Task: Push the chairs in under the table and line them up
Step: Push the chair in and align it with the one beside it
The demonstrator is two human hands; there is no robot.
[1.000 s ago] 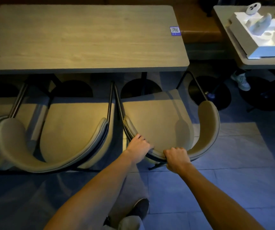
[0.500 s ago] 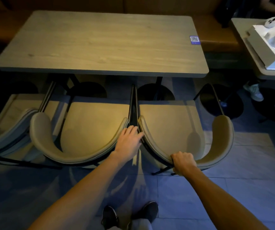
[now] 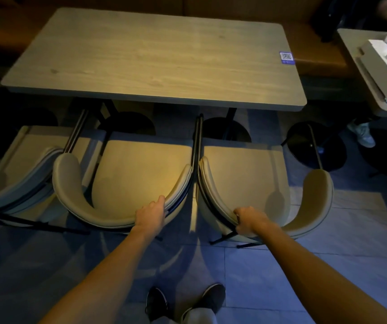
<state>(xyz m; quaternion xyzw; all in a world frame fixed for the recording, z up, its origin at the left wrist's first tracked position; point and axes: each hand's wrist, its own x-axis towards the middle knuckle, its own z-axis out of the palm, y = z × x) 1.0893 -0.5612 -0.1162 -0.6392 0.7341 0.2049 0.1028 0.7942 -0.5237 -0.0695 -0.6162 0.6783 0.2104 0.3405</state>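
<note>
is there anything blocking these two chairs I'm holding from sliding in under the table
Nothing visible blocks them. The middle chair under the left hand and the right chair gripped by the right hand face open floor; the table's pedestal bases sit further in.

The left hand (image 3: 151, 213) is shifting off the right chair (image 3: 246, 183), where it was resting a second ago, and is now gripping the curved backrest of the middle chair (image 3: 138, 176). The right chair is swinging from its earlier angle to sit square, its arm now running just beside the middle chair's arm. The person's shoes (image 3: 185, 300) are coming further into view on the floor (image 3: 269, 277).
</note>
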